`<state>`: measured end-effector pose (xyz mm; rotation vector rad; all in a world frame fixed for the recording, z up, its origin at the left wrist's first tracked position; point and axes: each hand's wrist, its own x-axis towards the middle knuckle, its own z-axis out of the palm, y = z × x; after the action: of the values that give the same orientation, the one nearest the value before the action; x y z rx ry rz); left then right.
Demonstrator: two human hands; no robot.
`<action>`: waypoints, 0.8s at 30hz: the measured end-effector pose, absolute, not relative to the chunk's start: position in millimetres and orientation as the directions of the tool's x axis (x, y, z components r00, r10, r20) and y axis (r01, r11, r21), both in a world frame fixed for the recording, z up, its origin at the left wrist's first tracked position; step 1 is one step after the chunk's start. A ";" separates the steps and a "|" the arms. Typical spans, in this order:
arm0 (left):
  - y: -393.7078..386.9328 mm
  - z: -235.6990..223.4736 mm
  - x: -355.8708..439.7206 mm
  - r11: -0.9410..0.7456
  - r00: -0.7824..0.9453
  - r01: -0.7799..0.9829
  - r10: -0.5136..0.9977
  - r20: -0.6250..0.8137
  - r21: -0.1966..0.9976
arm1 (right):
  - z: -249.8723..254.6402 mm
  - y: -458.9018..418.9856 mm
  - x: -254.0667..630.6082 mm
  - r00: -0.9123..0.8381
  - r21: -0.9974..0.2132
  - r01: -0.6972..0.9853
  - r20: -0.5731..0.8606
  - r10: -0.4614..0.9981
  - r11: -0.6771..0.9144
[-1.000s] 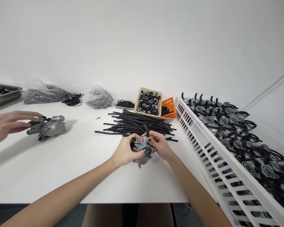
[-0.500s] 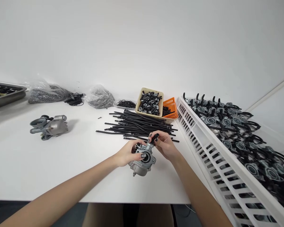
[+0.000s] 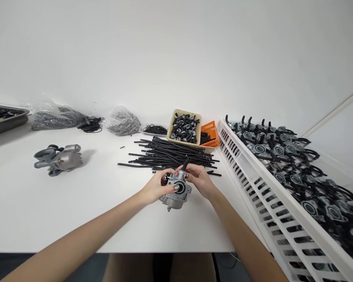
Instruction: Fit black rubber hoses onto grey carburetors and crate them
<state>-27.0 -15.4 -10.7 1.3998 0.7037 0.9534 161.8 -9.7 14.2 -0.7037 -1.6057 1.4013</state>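
Observation:
My left hand [image 3: 158, 188] grips a grey metal carburetor [image 3: 175, 201] above the front of the table, its thumb lying across the round bore. On the carburetor's upper neck sits a cap with a black rubber boot [image 3: 186, 163], which points up and slightly right. The fingers of my right hand [image 3: 200, 179] are closed around the base of this cap; part of the cap is hidden behind them. A second carburetor [image 3: 60, 158] lies on the table to the left.
Black rubber hoses [image 3: 170, 154] lie piled behind my hands. Beyond them stand a cream bin [image 3: 170, 131] of caps with boots and an orange basket [image 3: 213, 129]. A white crate [image 3: 253, 172] full of carburetors fills the right. Plastic bags [image 3: 122, 121] and a metal tray [image 3: 8, 123] stand along the back.
The carburetor has tilted more upright and shifted slightly up. The boot now stands straighter, and my right fingers have moved from the boot down to the cap's base.

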 end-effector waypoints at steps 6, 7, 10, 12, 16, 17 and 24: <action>-19.6 -17.2 -24.2 0.237 0.629 -0.390 0.775 0.069 0.890 | 9.2 -11.0 160.6 -0.406 -0.956 -0.197 0.281 0.869 0.217; -20.8 -17.2 -24.1 0.290 0.652 -0.402 0.757 0.049 0.868 | 8.8 -11.1 160.4 -0.408 -0.953 -0.201 0.293 0.865 0.228; -24.7 -15.0 -23.9 0.409 0.708 -0.399 0.706 -0.008 0.821 | 8.8 -9.4 159.7 -0.407 -0.947 -0.181 0.318 0.856 0.266; -26.6 -13.6 -23.4 0.467 0.731 -0.392 0.681 -0.039 0.793 | 9.0 -6.1 160.7 -0.375 -0.944 -0.168 0.329 0.867 0.285; -24.7 -11.5 -22.4 0.459 0.673 -0.452 0.738 -0.046 0.765 | 5.7 2.8 168.5 -0.210 -0.918 -0.104 0.396 0.894 0.382; -22.7 -10.3 -22.8 0.437 0.631 -0.488 0.775 -0.040 0.756 | 3.8 4.7 170.7 -0.184 -0.913 -0.009 0.402 0.897 0.407; -7.2 10.1 -35.9 0.261 0.293 -0.699 0.954 -0.067 0.666 | -10.4 2.4 168.4 -0.428 -0.444 0.688 0.390 0.815 0.574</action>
<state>-35.9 -7.2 10.1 0.5854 0.5177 1.1881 168.4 2.4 -10.4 -1.1961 -2.2344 0.2912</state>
